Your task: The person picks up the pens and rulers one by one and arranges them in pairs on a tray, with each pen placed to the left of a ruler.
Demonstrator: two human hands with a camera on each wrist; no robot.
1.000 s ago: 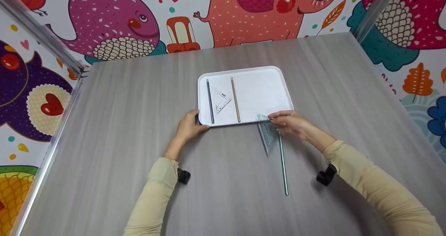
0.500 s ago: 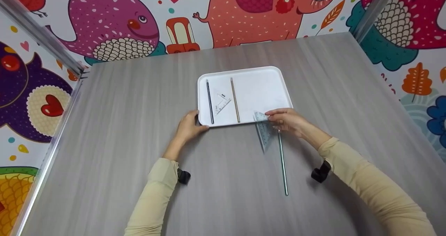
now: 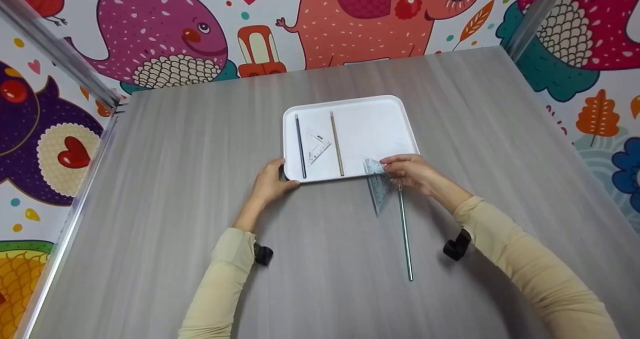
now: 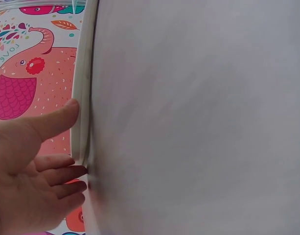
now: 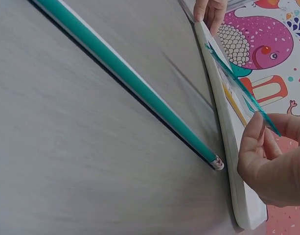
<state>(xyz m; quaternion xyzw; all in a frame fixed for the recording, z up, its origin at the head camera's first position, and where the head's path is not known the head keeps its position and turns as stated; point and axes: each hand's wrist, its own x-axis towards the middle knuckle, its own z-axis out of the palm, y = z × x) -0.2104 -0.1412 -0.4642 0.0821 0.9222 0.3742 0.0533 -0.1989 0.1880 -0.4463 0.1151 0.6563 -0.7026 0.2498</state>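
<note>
A white tray [image 3: 375,124] lies on the table, and my left hand [image 3: 270,183] holds its near left corner between thumb and fingers. In the left wrist view the thumb touches the tray's rim [image 4: 81,88]. My right hand [image 3: 412,174] pinches a clear teal-tinted set square [image 3: 377,191] by thumb and fingertips, tilted over the tray's near edge. Inside the tray lie a dark pencil [image 3: 301,149], a small clear set square [image 3: 319,149] and a gold-coloured pencil [image 3: 337,146]. Below my right hand, a green pencil [image 5: 130,76] rests on the table, its eraser end near the tray.
The grey wood-grain table [image 3: 190,139] extends around the tray. Cartoon-printed walls [image 3: 165,29] stand behind and at both sides, with metal framing [image 3: 65,44] at the left corner. A black wrist strap [image 3: 457,246] hangs from the right sleeve.
My right hand, with the set square, has moved slightly left and away from me over the tray's near edge. My left hand, the tray and the green pencil have stayed put.
</note>
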